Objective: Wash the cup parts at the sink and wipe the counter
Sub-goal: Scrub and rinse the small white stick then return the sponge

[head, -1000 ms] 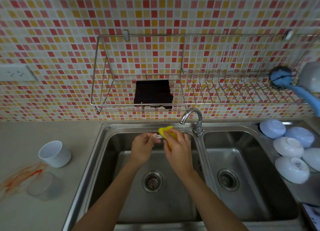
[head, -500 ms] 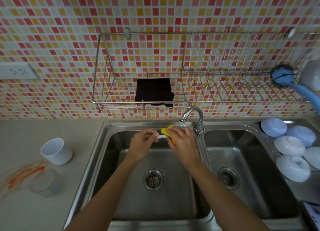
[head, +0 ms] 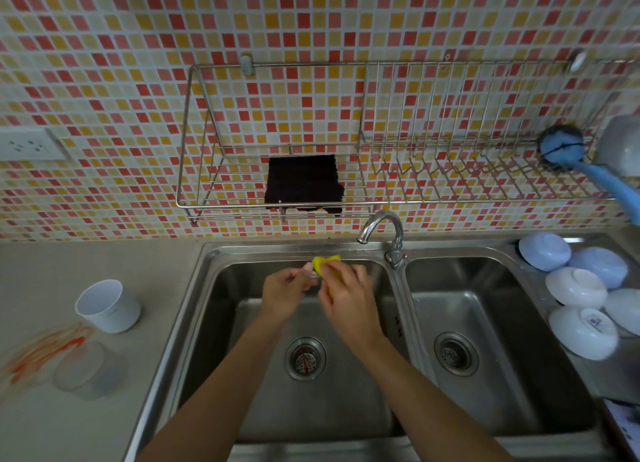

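Over the left sink basin (head: 221, 323), hands gripping: right (head: 349, 302) a yellow sponge (head: 323, 264), left (head: 285, 293) a small pale part (head: 308, 265).

Bare forearms, no sleeves, both grips (head: 313, 293).

The small pale part (head: 309, 269) pinched by the left hand (head: 284, 293) is mostly covered by fingers and too small to identify. The yellow sponge (head: 325, 262) shows only its top edge above the right hand (head: 346, 300); the rest is hidden in the grip. The blue brush (head: 561, 148) has its handle cut off by the right edge, as is the grey object (head: 621, 146) beside it. The clear lid (head: 90, 371) and orange smear (head: 45, 354) on the desk (head: 86, 264) are blurred. A printed item (head: 627, 423) is clipped at the lower right corner.
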### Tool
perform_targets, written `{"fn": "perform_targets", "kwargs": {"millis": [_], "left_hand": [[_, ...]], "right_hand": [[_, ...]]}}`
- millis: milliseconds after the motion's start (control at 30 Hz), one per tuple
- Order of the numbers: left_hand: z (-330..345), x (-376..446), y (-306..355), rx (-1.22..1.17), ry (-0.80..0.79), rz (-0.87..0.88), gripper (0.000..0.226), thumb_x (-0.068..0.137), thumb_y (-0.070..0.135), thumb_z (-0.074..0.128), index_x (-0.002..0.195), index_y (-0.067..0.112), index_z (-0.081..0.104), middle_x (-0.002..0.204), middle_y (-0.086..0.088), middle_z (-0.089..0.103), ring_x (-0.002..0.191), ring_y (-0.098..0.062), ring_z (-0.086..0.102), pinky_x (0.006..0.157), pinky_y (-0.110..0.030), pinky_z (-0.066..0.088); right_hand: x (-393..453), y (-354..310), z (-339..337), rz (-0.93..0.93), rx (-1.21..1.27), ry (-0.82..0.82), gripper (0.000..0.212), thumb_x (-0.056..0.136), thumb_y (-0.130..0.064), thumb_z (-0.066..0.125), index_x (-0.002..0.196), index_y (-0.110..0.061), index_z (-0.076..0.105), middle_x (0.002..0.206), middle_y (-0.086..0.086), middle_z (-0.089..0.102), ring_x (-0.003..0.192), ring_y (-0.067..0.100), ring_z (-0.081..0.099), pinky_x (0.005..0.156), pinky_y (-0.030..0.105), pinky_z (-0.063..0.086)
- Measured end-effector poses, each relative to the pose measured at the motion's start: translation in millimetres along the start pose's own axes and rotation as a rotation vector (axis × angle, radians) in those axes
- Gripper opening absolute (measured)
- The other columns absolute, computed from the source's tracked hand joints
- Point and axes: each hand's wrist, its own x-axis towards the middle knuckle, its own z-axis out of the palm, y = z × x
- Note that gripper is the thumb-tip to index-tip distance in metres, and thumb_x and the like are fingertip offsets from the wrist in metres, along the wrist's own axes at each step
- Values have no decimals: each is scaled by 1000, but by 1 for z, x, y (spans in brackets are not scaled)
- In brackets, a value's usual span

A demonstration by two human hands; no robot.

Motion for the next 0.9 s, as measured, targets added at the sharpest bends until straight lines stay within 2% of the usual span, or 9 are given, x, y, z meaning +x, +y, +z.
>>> {"fn": "perform_targets", "kwargs": {"millis": [133,267,367,433,533,600,700,800,900], "left_hand": [[10,-5,4,-57,58,-10,21,90,30,64,75,17,71,80,-3,75,85,-16,68,84,-35,53],[9,-3,6,-28,26,85,21,88,28,67,69,21,73,76,-5,75,76,-15,69,87,-42,54],[11,-1,6,10,55,84,20,88,32,65,81,16,74,79,1,75,83,-7,67,91,-35,51],[14,0,8,-10,92,51,25,89,32,64,84,10,74,80,3,74,84,-5,65,91,-33,49],[22,-1,12,-117,97,-49,27,91,29,63,76,8,70,77,-3,72,75,-11,64,79,-27,51],[27,-1,11,-147,101,-129,25,91,28,63,73,11,67,77,-4,71,73,-10,64,72,-21,51],[32,1,6,-182,114,-203,26,90,30,64,76,8,68,78,-6,72,72,-11,64,73,-21,52],[36,3,6,-222,130,-237,28,92,28,62,76,6,67,74,-7,70,68,-12,63,70,-21,52],[44,6,9,-195,122,-236,27,91,29,63,70,11,64,73,-4,71,75,-13,65,80,-26,53]], "right_hand": [[9,10,-4,164,7,26,36,80,-16,65,117,-17,67,110,3,66,95,24,51,77,40,53],[13,1,-9,-4,63,38,33,79,-13,71,112,-15,70,106,1,67,96,19,47,80,32,50],[18,20,-8,203,53,32,33,83,-15,67,115,-19,69,107,3,69,95,24,54,83,31,46],[9,17,-5,231,59,29,35,85,-16,64,120,-20,66,113,1,66,95,23,52,84,27,40],[-9,-1,-2,95,86,75,37,84,-16,68,121,-16,65,118,1,62,93,22,50,83,27,44],[-12,6,0,172,97,97,38,86,-16,68,123,-18,64,120,1,61,96,22,52,86,27,43],[-16,17,5,306,114,120,39,87,-16,66,126,-20,62,121,1,60,97,22,50,84,34,49],[-23,12,5,119,73,99,36,87,-18,64,123,-18,64,123,1,61,98,23,53,85,31,48],[-19,24,7,320,150,145,39,86,-15,67,124,-21,62,123,0,59,100,19,50,87,32,46]]}}
